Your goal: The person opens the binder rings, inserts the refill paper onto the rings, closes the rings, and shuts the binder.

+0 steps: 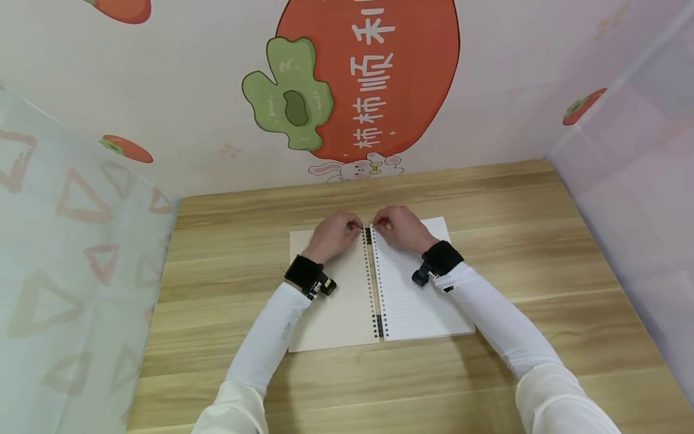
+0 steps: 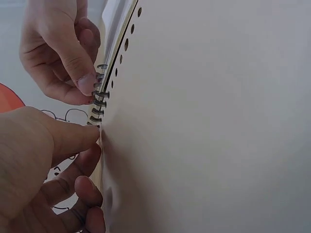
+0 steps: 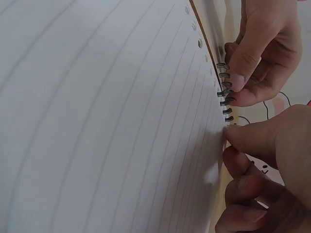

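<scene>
"Wood-grained worktop (image 1: 211,289): what lies there?"

"We count one opened notebook (image 1: 398,295) mid-worktop: blank page (image 1: 336,313), two black ring strips (image 1: 379,325), ruled page (image 1: 423,316); the upper strip partly hidden."

"And our hold?"

"Both angled inward, left hand (image 1: 332,236), then right hand (image 1: 403,229), each pinches its page's top inner corner."

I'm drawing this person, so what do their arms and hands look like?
Left hand and right hand: both bare. Each arm has a white fabric sleeve, a looser cream upper sleeve, a wide black wristband and a small black camera.
</scene>
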Demonstrator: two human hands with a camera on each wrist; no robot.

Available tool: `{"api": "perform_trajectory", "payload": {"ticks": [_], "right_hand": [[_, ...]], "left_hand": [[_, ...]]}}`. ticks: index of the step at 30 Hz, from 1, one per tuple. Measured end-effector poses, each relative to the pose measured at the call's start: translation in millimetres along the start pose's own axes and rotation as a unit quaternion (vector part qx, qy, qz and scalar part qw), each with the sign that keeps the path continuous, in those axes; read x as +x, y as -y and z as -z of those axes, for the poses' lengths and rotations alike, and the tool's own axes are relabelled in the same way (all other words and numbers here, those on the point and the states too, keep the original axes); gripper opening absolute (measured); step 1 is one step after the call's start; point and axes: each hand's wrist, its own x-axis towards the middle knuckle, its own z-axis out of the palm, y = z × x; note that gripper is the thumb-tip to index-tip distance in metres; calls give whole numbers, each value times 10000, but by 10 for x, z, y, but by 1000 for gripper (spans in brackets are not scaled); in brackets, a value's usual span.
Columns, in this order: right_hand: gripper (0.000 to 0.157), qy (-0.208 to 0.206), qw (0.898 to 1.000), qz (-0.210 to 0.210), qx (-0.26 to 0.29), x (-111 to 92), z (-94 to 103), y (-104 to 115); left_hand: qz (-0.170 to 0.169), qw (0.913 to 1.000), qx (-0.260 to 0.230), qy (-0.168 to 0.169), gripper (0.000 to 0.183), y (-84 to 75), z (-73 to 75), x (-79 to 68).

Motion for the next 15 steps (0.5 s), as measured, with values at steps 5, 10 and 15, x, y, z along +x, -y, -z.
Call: {"api": "perform_trajectory", "payload": {"ticks": [5,10,15], "right_hand": [[14,-12,9999,-13,-100,-2,-22,-22],[14,-13,10000,-33,-70,-2,-31,-6],[14,-37,10000,21,-61,9,-31,13]], "left_hand": [[1,10000,-26,-11,10,-5,-22,22],[52,10000,-74,18,9,-8,-33,35],[68,10000,-60,32,8,-13,-38,56]]}}
